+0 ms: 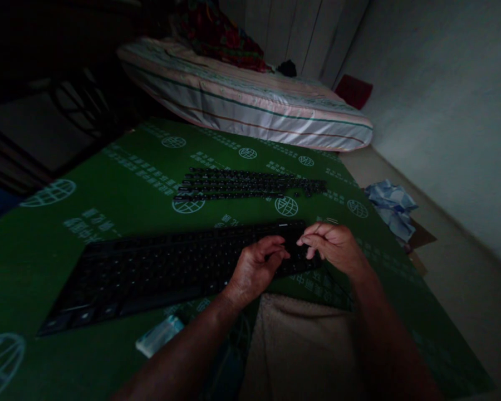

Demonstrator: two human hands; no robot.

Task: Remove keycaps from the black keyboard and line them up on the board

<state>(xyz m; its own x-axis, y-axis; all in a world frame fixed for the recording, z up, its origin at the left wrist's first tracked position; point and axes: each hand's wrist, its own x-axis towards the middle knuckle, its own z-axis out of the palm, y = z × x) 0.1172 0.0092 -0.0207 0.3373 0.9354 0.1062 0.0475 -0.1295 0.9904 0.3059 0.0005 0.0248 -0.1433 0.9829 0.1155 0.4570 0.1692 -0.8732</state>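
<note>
A long black keyboard (150, 264) lies at a slant on the green printed board in front of me. Over its right end is my left hand (259, 262), fingers curled and thumb tip close to the fingertips. A short gap to the right, my right hand (332, 245) pinches thumb against forefinger above the same end. Anything in either pinch is too small and dark to make out. Beyond the keyboard, loose black keycaps (242, 182) are laid out in several rows, with a few scattered at their right end.
The green board (121, 217) bears white globe prints. A small blue-white packet (161, 335) sits by my left forearm. Behind stands a bed with a striped mattress (250, 111). Crumpled blue-white cloth (392, 209) and cardboard (421, 236) lie to the right, near a pale wall (451, 94).
</note>
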